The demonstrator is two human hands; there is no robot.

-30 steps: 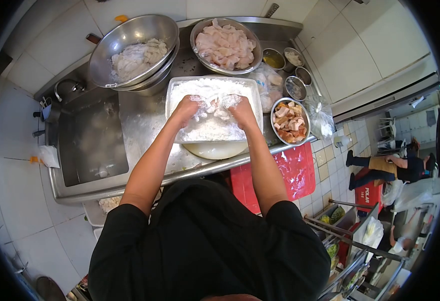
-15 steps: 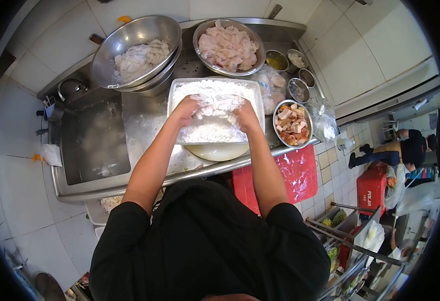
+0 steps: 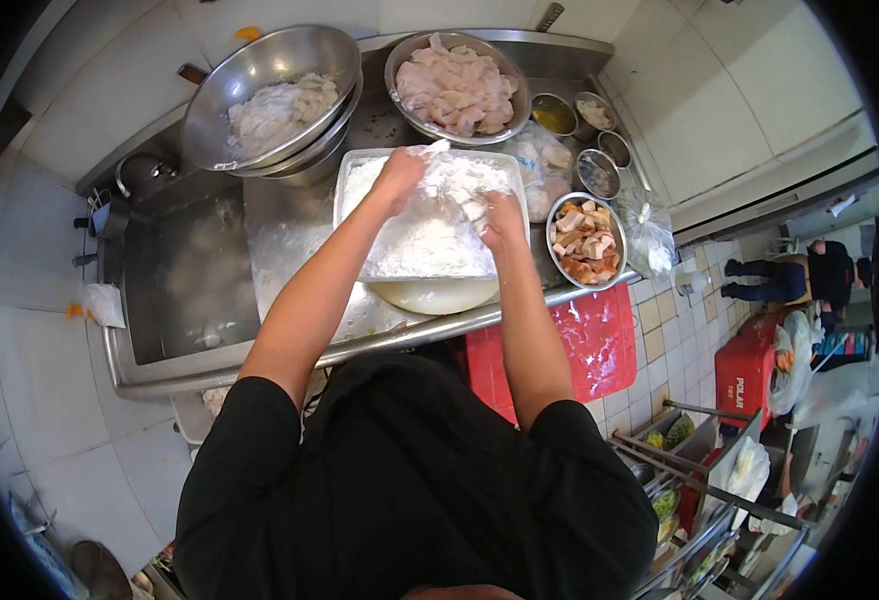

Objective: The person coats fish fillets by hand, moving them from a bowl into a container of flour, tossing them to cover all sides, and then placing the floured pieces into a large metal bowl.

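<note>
Head view: hands (image 3: pixel 400 181) grip floury pieces (image 3: pixel 456 180); red box (image 3: pixel 733 362) reads "POLAR".

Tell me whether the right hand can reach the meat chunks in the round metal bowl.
Likely yes: the bowl is uncovered, just right of the tray, with the meat chunks exposed. Only the tray's rim seems between, though the right hand is busy at the powder-coated pieces.
</note>
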